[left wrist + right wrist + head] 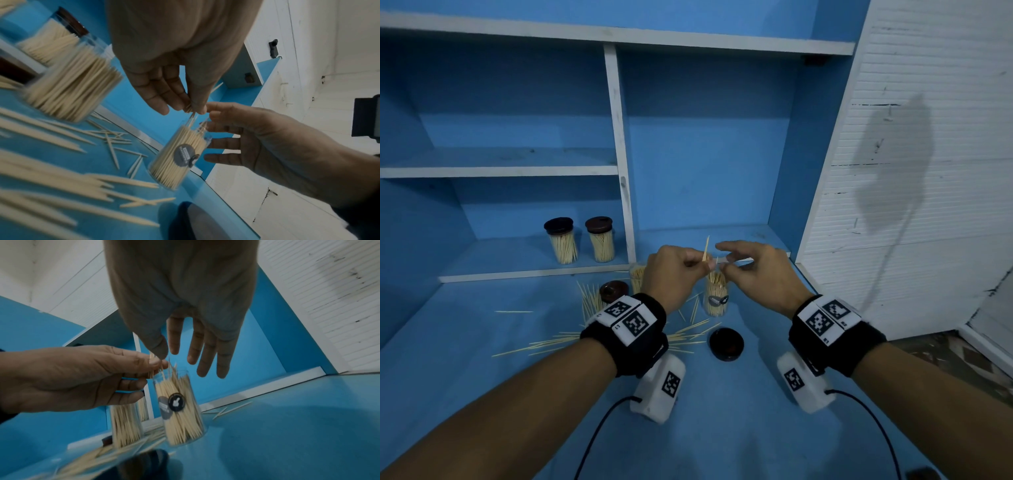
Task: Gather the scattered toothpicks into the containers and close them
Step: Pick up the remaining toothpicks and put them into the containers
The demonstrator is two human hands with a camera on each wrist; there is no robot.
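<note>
My left hand pinches a few toothpicks just above an open clear container with a dark round label, which stands upright and nearly full. My right hand hovers beside it with straight, spread fingers, its thumb tip against the pinched toothpicks. In the left wrist view the toothpick tips point down into the container. A second open container stands behind my left hand. Loose toothpicks lie scattered on the blue table under my left wrist.
One dark lid lies in front of the labelled container, another sits to the left among toothpicks. Two closed containers stand on the low shelf. A white panel borders the right.
</note>
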